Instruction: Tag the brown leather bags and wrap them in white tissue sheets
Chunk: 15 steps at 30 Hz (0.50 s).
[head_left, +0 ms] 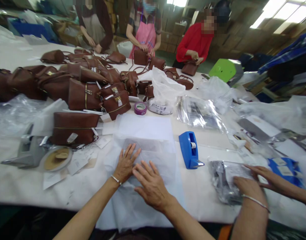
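White tissue paper [165, 163] lies folded over a flat dark shape in front of me; what is inside is hidden. My left hand [126, 165] rests on the paper with fingers apart, a bracelet at its wrist. Just right of it, my right hand [151, 185] lies flat on the same paper, fingers spread. Neither hand grips anything. More white sheets [145, 125] extend beyond the wrapped shape. Right of the paper stands a blue tape dispenser [189, 150]. Left of my hands are white tags [79, 161] and a brown zipped bag [75, 128].
A grey dispenser [30, 150] and tape roll [57, 158] sit left. Brown bags [55, 83] and purple tape [140, 108] lie beyond. At right, a co-worker's hands touch a plastic-wrapped package [225, 180]. Three people stand across the table [197, 203].
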{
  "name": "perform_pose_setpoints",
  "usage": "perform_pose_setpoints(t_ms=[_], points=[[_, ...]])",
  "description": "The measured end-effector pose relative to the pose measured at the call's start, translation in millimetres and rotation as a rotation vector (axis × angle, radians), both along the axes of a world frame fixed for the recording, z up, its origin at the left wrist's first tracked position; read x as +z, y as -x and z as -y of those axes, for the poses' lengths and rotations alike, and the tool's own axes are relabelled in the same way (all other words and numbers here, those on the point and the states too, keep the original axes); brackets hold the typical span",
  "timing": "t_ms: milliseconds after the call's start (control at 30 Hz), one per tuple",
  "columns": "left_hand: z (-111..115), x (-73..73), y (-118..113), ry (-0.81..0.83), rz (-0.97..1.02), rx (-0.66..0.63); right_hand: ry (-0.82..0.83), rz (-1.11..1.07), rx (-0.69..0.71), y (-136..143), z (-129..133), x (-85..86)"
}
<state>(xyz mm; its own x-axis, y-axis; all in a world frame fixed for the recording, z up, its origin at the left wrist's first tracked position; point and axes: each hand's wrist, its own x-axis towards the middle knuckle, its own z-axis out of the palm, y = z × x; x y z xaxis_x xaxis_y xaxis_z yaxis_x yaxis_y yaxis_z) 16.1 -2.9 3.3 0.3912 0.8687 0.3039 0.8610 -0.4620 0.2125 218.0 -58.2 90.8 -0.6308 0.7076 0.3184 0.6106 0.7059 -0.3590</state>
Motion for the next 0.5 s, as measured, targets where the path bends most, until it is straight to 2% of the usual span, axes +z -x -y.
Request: perform_pose_setpoints(t_ms=[67,133,233,300,333,400,500], points=[[0,0.0,-1,-0.019,-0.016,0.004,-0.011,0.093,-0.046,15,-15,-18.8],[0,2.0,-2,-0.025,-0.03,0.004,-0.015,0.144,-0.186,9,-31,-42.5],[0,7.4,-4,-0.021,-0.049,0.014,0.013,0.178,-0.402,-26,-42,-73.7],[0,10.2,-5,-0.018,-0.043,0.024,0.031,0.149,-0.553,-52,-40,-83.8],[0,10.9,-5,-0.015,-0.037,0.028,0.028,0.114,-0.63,-66,-37,-83.9],[0,10.8,-5,-0.008,-0.023,0.031,-0.009,0.007,-0.74,-93,-29,-73.0],[0,8.5,-4,-0.008,-0.006,0.024,-0.03,-0.192,-0.891,-138,-22,-35.8]])
